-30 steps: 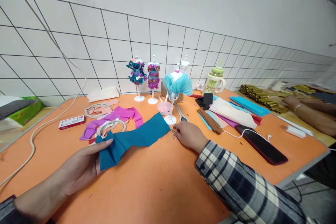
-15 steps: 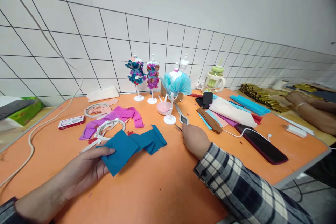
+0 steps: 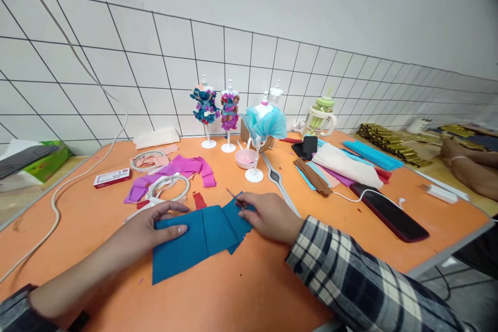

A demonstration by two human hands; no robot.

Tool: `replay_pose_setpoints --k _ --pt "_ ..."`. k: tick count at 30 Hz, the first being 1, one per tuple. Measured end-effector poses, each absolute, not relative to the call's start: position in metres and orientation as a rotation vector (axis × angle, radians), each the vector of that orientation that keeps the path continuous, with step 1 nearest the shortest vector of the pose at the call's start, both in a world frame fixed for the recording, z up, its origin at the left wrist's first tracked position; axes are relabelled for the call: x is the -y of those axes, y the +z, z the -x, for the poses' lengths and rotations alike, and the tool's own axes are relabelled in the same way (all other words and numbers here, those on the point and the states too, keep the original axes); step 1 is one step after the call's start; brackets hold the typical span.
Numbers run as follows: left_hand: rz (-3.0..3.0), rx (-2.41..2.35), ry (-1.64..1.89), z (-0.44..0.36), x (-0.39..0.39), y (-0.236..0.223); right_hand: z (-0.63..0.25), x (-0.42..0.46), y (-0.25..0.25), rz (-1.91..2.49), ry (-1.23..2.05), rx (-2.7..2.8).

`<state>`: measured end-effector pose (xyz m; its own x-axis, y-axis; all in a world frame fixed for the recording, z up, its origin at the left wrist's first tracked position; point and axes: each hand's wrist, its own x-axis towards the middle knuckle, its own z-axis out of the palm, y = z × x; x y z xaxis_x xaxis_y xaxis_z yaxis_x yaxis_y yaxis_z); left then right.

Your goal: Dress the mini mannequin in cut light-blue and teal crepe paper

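A folded teal strip of crepe paper [image 3: 182,254] lies over the orange tabletop, creased across its right part. My left hand [image 3: 155,228] grips its left end, thumb on top and fingers behind. At the strip's right end, my right hand [image 3: 268,212] is closed round a small pair of metal scissors [image 3: 230,193]. Only their thin tip shows past my fingers; the handles are hidden. That hand touches or nearly touches the strip. Just beyond it stands a small white dress form [image 3: 254,174] with a light blue ruffled skirt. A red scrap [image 3: 199,201] lies behind the strip.
Two decorated dress forms [image 3: 205,106] stand at the back near a pink bowl [image 3: 246,158]. Magenta paper [image 3: 190,165] and tape rolls [image 3: 169,187] lie left. Paper strips [image 3: 313,177], a phone [image 3: 389,212] and a bottle [image 3: 319,118] are right. Another person's arm [image 3: 470,166] is far right.
My right hand has picked up the scissors and come back left to the strip. My left hand has laid the strip flatter, shifting its grip along the upper edge.
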<state>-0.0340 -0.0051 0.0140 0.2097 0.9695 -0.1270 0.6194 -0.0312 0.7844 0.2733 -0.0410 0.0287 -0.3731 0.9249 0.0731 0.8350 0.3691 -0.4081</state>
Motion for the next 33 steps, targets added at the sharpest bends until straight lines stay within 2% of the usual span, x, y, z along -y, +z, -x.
replay_pose_setpoints --k 3,6,12,15,19,27,33 --pt "-1.949 -1.519 0.477 0.042 -0.002 0.011 -0.267 0.046 0.028 1.673 0.231 2.542" --pt "-2.234 -1.52 0.441 0.045 0.0 0.005 -0.276 0.037 0.028 1.897 0.062 2.512" --pt "-2.766 -1.041 0.506 0.036 0.018 -0.003 -0.3 0.02 0.029 1.998 0.042 2.417" --pt "-2.762 -0.83 0.432 0.031 0.023 0.005 -0.302 0.018 0.028 1.975 0.069 2.419" --pt "-2.708 -0.811 0.404 0.026 0.024 0.02 -0.305 0.017 0.028 1.969 0.108 2.403" --pt "-2.496 -1.353 0.33 0.02 0.022 0.011 -0.306 0.018 0.026 1.935 0.183 2.383" --pt "-2.521 -1.291 0.325 0.032 0.02 0.008 -0.307 0.017 0.023 1.967 0.201 2.34"
